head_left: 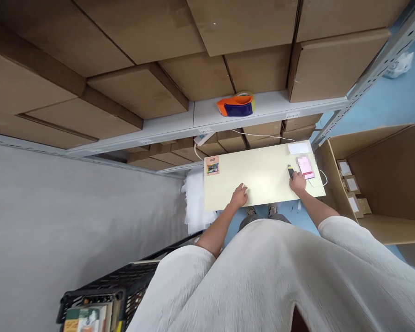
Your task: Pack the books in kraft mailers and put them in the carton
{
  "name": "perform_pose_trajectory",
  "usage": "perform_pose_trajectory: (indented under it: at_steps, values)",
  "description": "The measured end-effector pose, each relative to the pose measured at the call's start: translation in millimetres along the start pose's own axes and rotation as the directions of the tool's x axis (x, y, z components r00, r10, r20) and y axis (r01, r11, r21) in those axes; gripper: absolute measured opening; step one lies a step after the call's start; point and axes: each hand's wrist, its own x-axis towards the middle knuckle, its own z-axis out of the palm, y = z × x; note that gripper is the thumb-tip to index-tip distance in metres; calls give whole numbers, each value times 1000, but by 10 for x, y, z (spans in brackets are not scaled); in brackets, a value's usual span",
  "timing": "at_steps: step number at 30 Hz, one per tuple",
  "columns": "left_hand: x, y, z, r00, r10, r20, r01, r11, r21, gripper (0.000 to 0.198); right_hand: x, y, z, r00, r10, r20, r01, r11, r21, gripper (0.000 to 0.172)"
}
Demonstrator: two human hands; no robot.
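Note:
My left hand (240, 196) rests near the front edge of the cream tabletop (259, 173), its fingers apart and nothing in them. At the right side of the table, my right hand (298, 182) is closed around a small black-and-yellow box cutter (290, 171), whose front end points away from me. Just beyond and right of that hand lies a phone (306, 167) with a pink screen, partly pixelated. A white cable runs beside it. White paper labels (299, 147) lie at the table's far right corner. A colourful picture card (212, 165) is at the far left corner.
Shelves of cardboard boxes (259, 69) rise behind the table; an orange-and-blue tape dispenser (237, 105) sits on one shelf edge. A large open carton (390, 175) holding small labelled boxes stands right. White packing sheets (195, 198) and a black crate (100, 295) with books are left.

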Motion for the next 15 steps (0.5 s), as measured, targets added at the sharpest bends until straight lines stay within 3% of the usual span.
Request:
perform_pose_trajectory:
  at_steps: [4, 8, 12, 15]
  values:
    - [-7, -46, -39, 1000, -12, 11, 12, 1000, 0, 55, -16, -28, -21, 1000, 15, 19, -14, 998, -54, 35]
    - [12, -90, -99, 1000, -13, -9, 13, 1000, -15, 54, -19, -147, -209, 999, -24, -29, 21, 997, -71, 33]
    - [32, -142, -168, 999, 1, -39, -2, 1000, -24, 56, 108, -530, -698, 968, -139, -208, 144, 990, 9, 37]
    - [48, -185, -212, 997, 10, -80, -14, 999, -47, 56, 255, -1046, -1264, 857, -324, -401, 365, 931, 29, 42]
